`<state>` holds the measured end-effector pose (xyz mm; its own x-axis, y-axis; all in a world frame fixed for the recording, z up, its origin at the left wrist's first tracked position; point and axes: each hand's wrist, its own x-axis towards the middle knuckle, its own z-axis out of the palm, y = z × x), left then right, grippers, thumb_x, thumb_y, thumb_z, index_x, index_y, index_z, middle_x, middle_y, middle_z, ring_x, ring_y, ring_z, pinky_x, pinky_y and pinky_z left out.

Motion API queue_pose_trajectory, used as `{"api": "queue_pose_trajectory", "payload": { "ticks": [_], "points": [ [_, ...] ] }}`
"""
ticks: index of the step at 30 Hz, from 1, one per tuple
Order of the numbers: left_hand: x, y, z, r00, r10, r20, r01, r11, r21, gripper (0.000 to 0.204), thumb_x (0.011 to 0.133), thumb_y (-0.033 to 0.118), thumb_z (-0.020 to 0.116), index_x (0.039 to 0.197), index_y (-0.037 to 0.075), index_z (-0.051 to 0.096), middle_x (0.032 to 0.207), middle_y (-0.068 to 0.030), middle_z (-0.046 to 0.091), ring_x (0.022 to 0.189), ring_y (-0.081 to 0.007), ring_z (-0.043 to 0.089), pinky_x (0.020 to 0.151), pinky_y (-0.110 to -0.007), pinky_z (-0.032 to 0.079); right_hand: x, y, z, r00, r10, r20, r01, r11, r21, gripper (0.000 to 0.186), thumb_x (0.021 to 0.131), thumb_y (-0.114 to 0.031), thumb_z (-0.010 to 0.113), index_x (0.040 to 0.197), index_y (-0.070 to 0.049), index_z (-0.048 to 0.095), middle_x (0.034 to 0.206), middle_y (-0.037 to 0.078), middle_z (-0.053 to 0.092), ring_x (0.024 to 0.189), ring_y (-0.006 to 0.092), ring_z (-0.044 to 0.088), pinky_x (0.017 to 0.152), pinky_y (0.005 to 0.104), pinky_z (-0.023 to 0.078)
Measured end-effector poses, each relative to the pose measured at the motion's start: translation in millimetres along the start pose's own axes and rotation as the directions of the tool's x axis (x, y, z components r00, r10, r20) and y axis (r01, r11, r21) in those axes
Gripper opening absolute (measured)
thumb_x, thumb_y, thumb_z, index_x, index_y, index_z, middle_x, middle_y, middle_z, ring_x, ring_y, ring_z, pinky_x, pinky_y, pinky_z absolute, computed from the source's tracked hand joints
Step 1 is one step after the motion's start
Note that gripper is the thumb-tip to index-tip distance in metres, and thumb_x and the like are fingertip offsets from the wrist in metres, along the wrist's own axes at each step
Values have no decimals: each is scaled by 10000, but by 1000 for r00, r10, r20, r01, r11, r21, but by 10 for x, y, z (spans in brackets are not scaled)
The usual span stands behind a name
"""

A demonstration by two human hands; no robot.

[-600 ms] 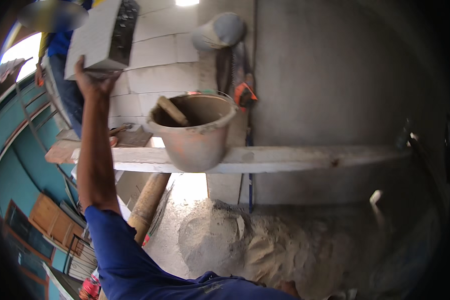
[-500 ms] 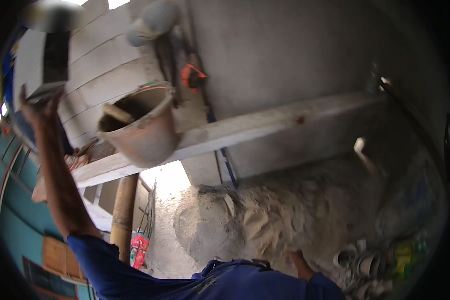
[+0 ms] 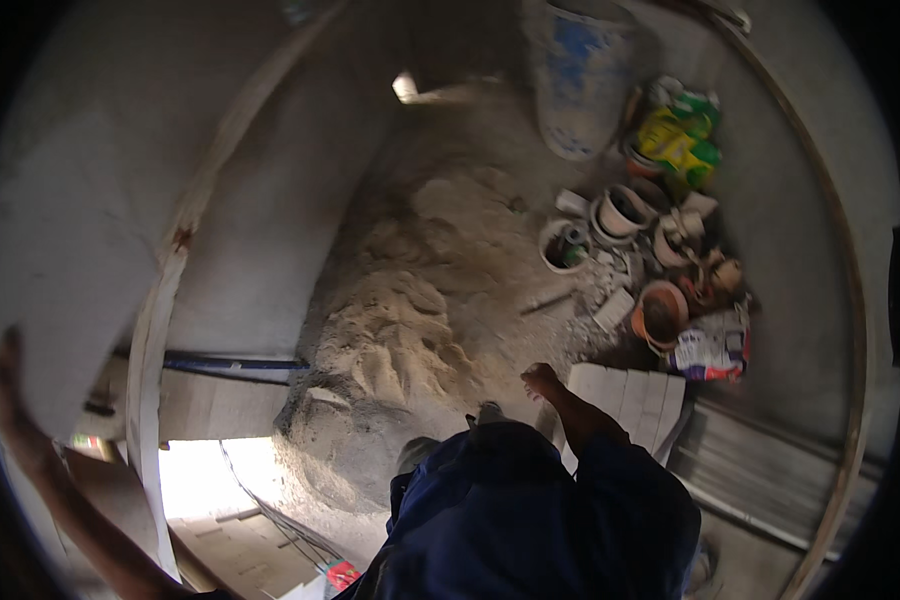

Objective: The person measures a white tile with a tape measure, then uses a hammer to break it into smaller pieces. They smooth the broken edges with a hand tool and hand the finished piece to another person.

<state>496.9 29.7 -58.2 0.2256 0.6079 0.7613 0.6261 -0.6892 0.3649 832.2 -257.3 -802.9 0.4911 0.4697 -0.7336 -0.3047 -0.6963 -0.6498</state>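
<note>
At the left edge, my left hand grips a large pale grey block, which fills much of that side. Its fingers rest on the block's face. My right hand hangs low beside my body, fingers loosely bent and apart, holding nothing I can see. Beyond it lie a mound of sand and a stack of white blocks.
A pale plank runs up the left. Pots, bags and rubble cluster right of the sand, below a tall dirty bin. A long pole runs along the right wall. Thin rods lie below.
My view has swung right and downward, bringing the sand, pots and bin into fuller view. The bucket and the other person have left view. The block stays in my left hand.
</note>
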Motion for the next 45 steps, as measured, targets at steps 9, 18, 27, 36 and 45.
{"api": "queue_pose_trajectory", "payload": {
  "ticks": [9,18,27,36,45],
  "points": [
    [-1894,119,4391,284,538,793,-474,798,-372,1272,599,412,915,1567,-3,202,1524,-290,360,1394,-449,386,1152,-522,336,-1162,1868,-423,853,512,-106,-351,712,608,162,939,-241,600,1000,-93,626,807,112,672,580,222,651,498,375,551],
    [-3435,947,5899,-212,725,656,-243,611,-754,1115,585,277,895,1504,11,323,1393,-253,485,1282,-439,486,1086,-520,391,-2564,2240,193,411,902,-133,-140,206,968,104,952,-208,621,931,-107,627,678,96,605,462,192,564,398,357,485],
    [-3751,1808,6611,-458,872,174,-176,103,-979,1050,648,368,863,1494,7,357,1273,-196,535,1164,-363,537,1008,-496,393,-1635,636,322,673,674,-306,20,397,918,376,970,-283,634,1211,5,613,934,150,691,701,225,683,595,349,571],
    [-3885,2477,7263,-600,799,50,-170,-66,-983,983,655,270,799,1507,34,368,1338,-193,516,1194,-376,516,1024,-497,382,-812,77,-135,642,598,-480,113,545,831,342,969,-254,615,1153,34,640,879,120,692,695,168,671,591,307,552],
    [-3913,3016,7474,-758,651,-36,-88,-156,-984,1064,616,286,828,1529,69,326,1379,-198,493,1280,-407,468,1094,-534,344,-917,-109,189,372,827,-421,333,305,892,309,985,-246,618,1151,11,661,859,111,697,644,154,663,561,297,554]
  ]
}}
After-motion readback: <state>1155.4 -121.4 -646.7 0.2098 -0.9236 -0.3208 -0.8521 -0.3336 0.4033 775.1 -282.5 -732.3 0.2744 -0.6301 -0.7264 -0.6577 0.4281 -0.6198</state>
